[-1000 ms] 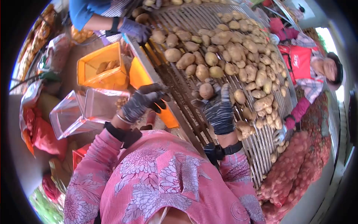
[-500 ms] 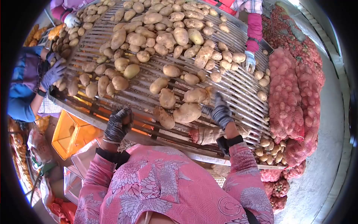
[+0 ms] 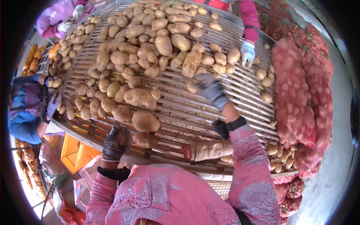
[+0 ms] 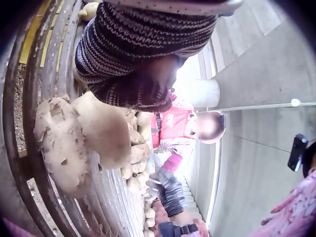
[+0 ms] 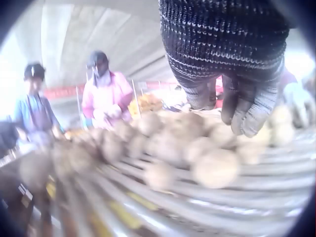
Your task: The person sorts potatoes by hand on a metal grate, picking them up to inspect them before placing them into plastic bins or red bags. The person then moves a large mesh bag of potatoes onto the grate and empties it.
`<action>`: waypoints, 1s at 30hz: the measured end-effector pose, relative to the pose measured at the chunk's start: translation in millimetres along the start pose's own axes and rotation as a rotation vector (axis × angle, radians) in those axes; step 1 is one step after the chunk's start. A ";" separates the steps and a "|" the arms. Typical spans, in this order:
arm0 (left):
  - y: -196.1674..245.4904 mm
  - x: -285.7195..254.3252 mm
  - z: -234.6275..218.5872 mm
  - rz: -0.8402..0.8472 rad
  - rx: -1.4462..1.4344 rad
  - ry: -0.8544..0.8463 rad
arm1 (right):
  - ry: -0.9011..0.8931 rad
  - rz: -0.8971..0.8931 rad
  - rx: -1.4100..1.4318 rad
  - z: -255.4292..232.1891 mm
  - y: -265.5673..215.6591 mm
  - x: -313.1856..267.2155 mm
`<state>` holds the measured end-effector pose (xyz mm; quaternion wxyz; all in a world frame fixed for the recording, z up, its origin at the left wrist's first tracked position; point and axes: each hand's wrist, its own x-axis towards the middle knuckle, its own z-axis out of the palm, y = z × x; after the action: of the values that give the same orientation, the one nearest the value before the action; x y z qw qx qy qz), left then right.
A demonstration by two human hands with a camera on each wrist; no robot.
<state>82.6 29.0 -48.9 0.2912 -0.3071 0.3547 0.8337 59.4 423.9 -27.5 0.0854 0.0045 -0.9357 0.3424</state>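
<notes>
Both hands wear dark striped knit gloves over a slatted metal table [image 3: 180,129] strewn with potatoes. My left hand [image 3: 115,144], fingers loosely bent, is at the near edge beside a rough potato [image 3: 145,139] and a large smooth potato [image 3: 145,121]. In the left wrist view the same glove [image 4: 143,59] hangs in front of two large potatoes, with nothing seen in its fingers. My right hand [image 3: 213,90], blurred, reaches over the slats, its fingertips by a small potato [image 3: 191,86]. The right wrist view shows that glove [image 5: 227,74] with fingers pointing down above potatoes.
A cloth-wrapped bar [image 3: 210,150] lies along the near edge. Across the table another person's gloved hand [image 3: 247,53] touches potatoes; other workers stand at the left [image 3: 26,108] and far left [image 3: 62,17]. Red net sacks [image 3: 292,93] stand at the right, an orange crate [image 3: 77,150] below left.
The head view has swung right. Since half a second ago, several large potatoes have shifted left toward my left hand, and my right hand has moved farther out over the slats.
</notes>
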 end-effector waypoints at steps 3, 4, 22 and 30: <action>-8.4 1.6 -14.3 0.070 -0.007 -0.013 | -0.092 0.408 -0.489 -46.6 57.2 9.0; -9.2 -4.9 -13.7 0.089 0.002 -0.015 | -0.125 0.417 -0.552 -45.0 67.8 11.8; -9.3 -42.1 -12.0 0.181 -0.073 -0.222 | -0.345 0.159 -0.649 36.8 15.5 31.0; 14.8 -88.6 -56.5 0.341 -0.461 -0.676 | -0.486 0.168 -0.832 55.0 63.8 62.3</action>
<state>146.3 -46.8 -10.7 0.1730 -0.0114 0.0898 0.9807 -14.9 440.6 -99.5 -0.1686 -0.0257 -0.9832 -0.0656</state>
